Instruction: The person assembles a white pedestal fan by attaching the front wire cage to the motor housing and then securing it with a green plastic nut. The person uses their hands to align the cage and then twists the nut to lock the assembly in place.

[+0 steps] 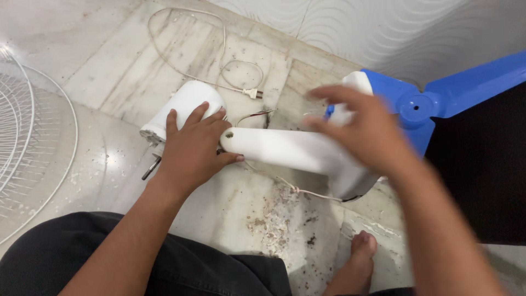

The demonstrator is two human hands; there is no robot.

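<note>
On the dirty marble floor (pixel 109 71), a white wire fan guard (pixel 22 137) lies far left and a cord with plug (pixel 253 94) loops by the wall. The left hand (pixel 192 148) presses flat, fingers spread, on the white fan motor housing (pixel 183 107). The white fan stand (pixel 290 151) lies beside it under the blurred right hand (pixel 361 131), whose grip I cannot tell. Blue fan blades (pixel 427 104) rest rightmost.

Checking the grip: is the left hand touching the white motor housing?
Touching. The head view shows the left hand laid flat on the white motor housing, fingers spread over it.
</note>
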